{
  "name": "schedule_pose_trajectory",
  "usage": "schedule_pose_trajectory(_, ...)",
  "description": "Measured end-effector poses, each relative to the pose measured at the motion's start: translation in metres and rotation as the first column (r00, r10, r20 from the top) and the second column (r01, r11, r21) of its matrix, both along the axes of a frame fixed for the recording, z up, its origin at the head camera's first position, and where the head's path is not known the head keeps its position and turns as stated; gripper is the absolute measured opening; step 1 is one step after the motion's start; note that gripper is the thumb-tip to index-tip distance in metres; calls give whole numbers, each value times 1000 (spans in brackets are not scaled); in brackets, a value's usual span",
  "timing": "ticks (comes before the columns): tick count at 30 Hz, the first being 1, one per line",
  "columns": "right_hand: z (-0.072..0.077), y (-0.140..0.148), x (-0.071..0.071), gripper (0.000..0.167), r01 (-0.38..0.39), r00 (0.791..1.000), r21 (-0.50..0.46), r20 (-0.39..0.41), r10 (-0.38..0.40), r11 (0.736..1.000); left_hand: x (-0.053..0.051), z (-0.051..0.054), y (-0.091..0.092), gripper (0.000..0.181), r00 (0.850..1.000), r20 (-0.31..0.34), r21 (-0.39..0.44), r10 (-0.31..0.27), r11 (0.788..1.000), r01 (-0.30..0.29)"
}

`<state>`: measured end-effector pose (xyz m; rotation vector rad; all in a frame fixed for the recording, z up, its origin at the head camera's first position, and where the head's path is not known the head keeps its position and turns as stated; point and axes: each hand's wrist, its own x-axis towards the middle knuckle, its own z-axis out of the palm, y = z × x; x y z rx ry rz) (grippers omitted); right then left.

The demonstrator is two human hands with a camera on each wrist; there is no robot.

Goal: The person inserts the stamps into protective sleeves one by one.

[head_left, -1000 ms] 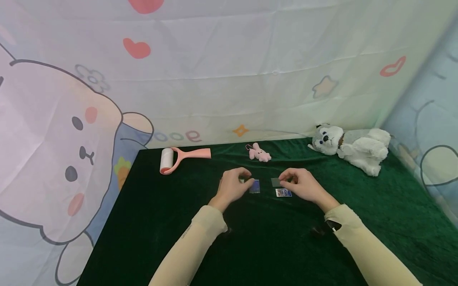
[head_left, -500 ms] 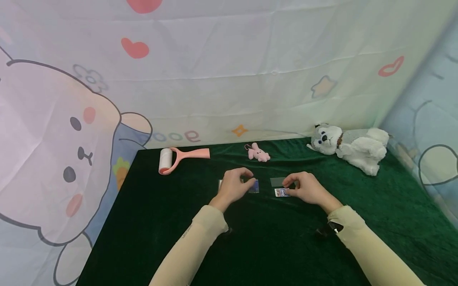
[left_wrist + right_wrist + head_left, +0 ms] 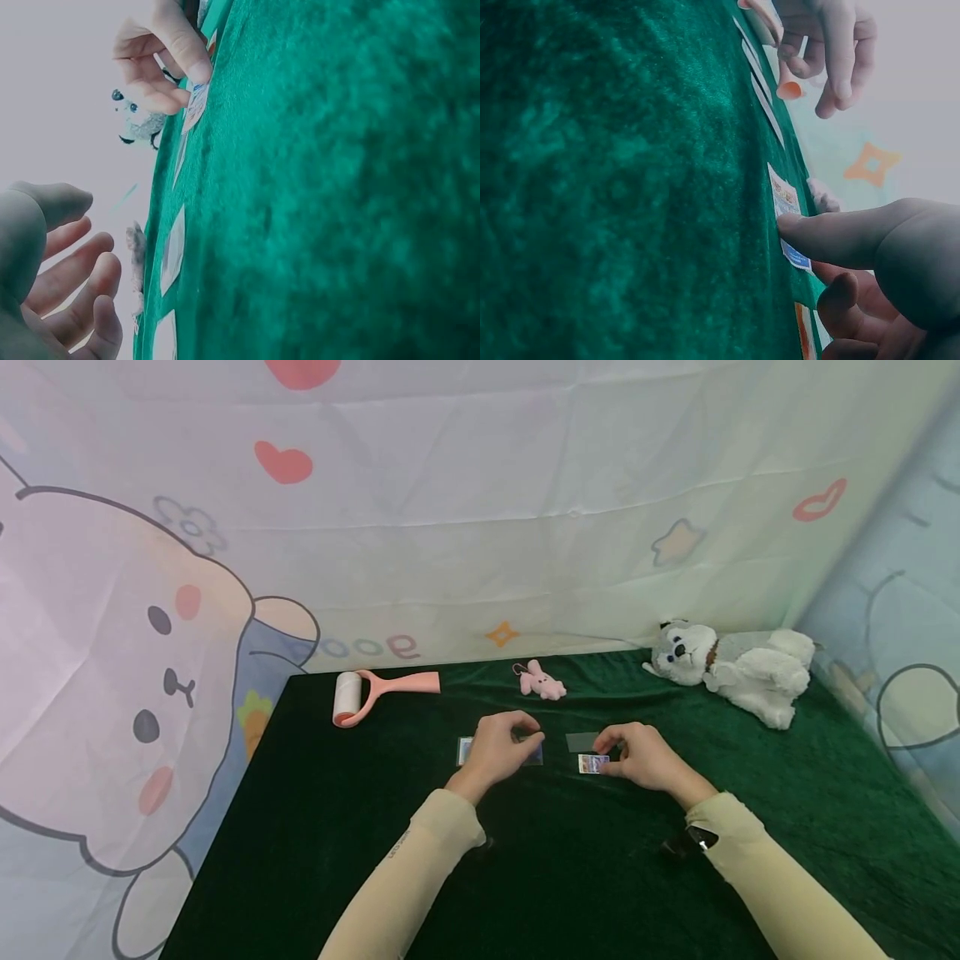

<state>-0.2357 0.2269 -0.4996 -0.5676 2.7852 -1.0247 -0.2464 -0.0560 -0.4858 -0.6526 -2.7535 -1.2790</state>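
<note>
My right hand (image 3: 637,760) pinches a small printed card (image 3: 591,764) between thumb and fingers, low over the green cloth. In the right wrist view the thumb lies on the face of this card (image 3: 784,193), fingers behind. Just beyond it lies a clear, flat sleeve-like piece (image 3: 581,742). My left hand (image 3: 501,750) hovers with loosely bent fingers, holding nothing; in the left wrist view a gap shows between thumb and fingers (image 3: 90,289). Below it lie a pale-edged card (image 3: 462,752) and a dark blue card (image 3: 535,755), partly hidden by the hand.
A pink-handled lint roller (image 3: 382,689) lies at the back left. At the back edge rests a small pink plush keychain (image 3: 543,682); a grey and white plush dog (image 3: 735,664) lies at the back right. Another orange-edged card (image 3: 805,330) shows near my right hand. A printed curtain hangs behind.
My right hand has come slightly nearer, from beside the clear piece to the printed card, and pinches it. My left hand has shifted a little right, uncovering the pale-edged card.
</note>
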Motion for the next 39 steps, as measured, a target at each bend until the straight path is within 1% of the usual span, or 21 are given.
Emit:
schedule_pose_trajectory(5, 1, 1, 1, 20, -21, 999, -1, -24, 21, 1000, 0, 0, 6, 20, 1000, 7, -11, -2, 1000, 2)
schedule_pose_trajectory(11, 4, 2, 3, 18, -29, 999, -7, -26, 29, 1000, 0, 1, 11, 19, 1000, 9, -28, -4, 1000, 5)
schedule_pose_trajectory(17, 6, 0, 3, 18, -40, 999, 14, -8, 40, 999, 0, 1, 16, 19, 1000, 8, -32, -8, 999, 8)
schedule_pose_trajectory(24, 7, -2, 4, 18, -47, 999, 43, 22, 46, 998, -1, 3, 19, 20, 999, 3, -15, -32, 999, 32)
schedule_pose_trajectory(29, 8, -1, 4, 10, -52, 999, 53, 13, 52, 997, -2, 3, 22, 20, 999, -5, -27, -32, 999, 32)
schedule_pose_trajectory(33, 9, 2, 4, 11, -63, 998, 60, 20, 61, 996, -3, 1, 25, 19, 999, -2, -30, -33, 999, 32)
schedule_pose_trajectory(36, 12, 4, 4, 9, -72, 997, 39, 14, 71, 997, -5, 1, 28, 20, 999, 3, -39, -39, 998, 39)
schedule_pose_trajectory(39, 13, 7, 4, 6, -68, 998, -4, -6, 68, 998, -6, 0, 32, 21, 999, 5, -66, -43, 997, 43)
